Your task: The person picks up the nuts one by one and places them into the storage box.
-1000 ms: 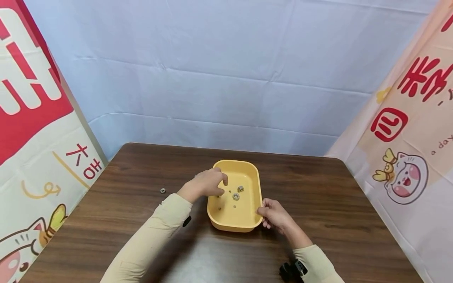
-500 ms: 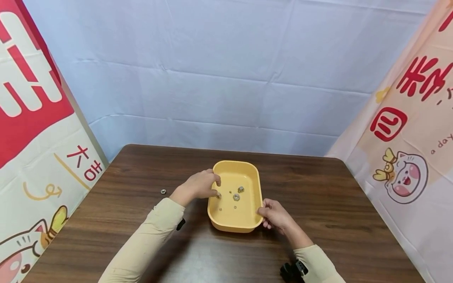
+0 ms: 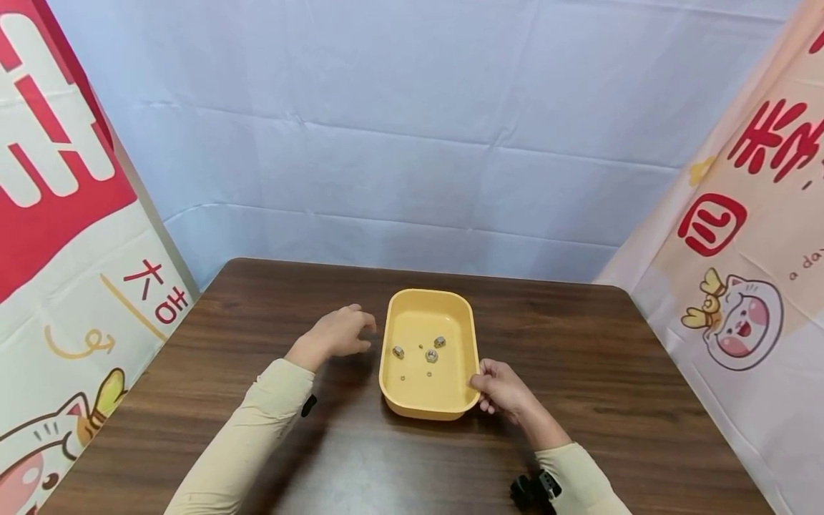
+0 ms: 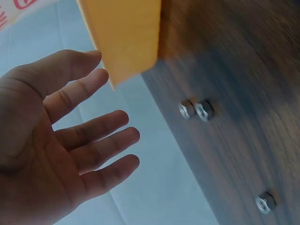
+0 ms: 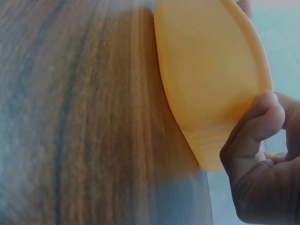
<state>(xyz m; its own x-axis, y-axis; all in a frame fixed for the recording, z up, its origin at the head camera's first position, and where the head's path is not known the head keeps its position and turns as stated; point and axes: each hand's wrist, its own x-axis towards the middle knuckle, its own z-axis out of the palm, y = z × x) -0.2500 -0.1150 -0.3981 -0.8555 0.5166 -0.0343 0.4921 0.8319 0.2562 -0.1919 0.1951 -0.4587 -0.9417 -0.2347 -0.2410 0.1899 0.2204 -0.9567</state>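
A yellow plastic tray point(image 3: 429, 415) stands on the table with several metal nuts inside, among them larger hex nuts point(image 3: 431, 355) and tiny ones point(image 3: 429, 374). My right hand point(image 3: 506, 390) pinches the tray's right rim near its front corner. To the left of the tray, my left hand point(image 3: 336, 333) hovers over the table with fingers spread and nothing in them. In the left wrist view, two nuts point(image 4: 204, 110) lie side by side on the wood and another nut point(image 4: 266, 203) lies apart from them. The left hand and arm hide these in the head view.
The dark wooden table point(image 3: 579, 343) extends on both sides of the tray. Behind it hangs a pale blue cloth point(image 3: 399, 143). Printed cloths flank the table at left point(image 3: 84, 236) and right point(image 3: 759, 250).
My left hand has moved left, out of the tray. A hex nut it partly covered now shows near the tray's left wall. The right hand keeps its hold on the rim.
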